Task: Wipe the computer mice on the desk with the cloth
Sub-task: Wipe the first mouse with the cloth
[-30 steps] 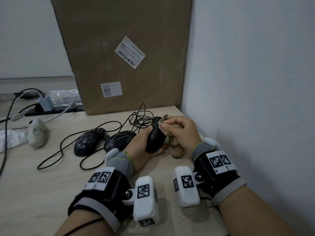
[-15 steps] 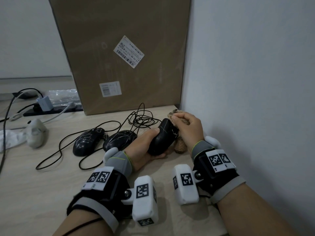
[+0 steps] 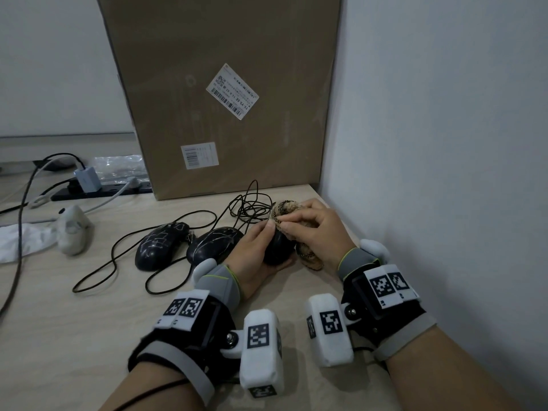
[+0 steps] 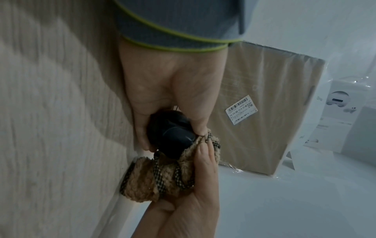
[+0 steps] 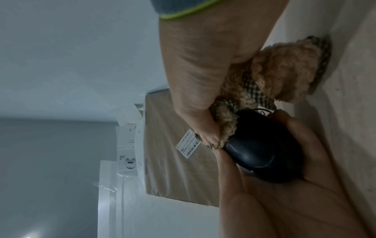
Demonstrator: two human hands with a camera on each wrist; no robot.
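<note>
from the head view, the left hand [image 3: 255, 253] has its grip clamped on a black mouse [image 3: 277, 247], fingers curled round it, holding it just above the bench [image 3: 89, 336] near the right wall; the right hand [image 3: 317, 229] has its grip clamped on a tan cloth [image 3: 286, 207], pressing it onto the top of that mouse; part of the cloth hangs down beside the mouse and touches the bench; two more black mice [image 3: 161, 244] lie side by side just left of the left hand, their cables looping over the bench; a pale mouse [image 3: 72, 229] sits well apart to the left; a cardboard box [image 3: 225, 93] stands behind them.

from the left wrist view, the thumb and fingers [image 4: 200, 127] grip the mouse's sides; the cloth, fuzzy with checked edging, covers its far end, pinched by the right hand's fingers.

from the right wrist view, the mouse lies cradled in the left palm; the right thumb [image 5: 209, 138] pinches the cloth against its front edge.
</note>
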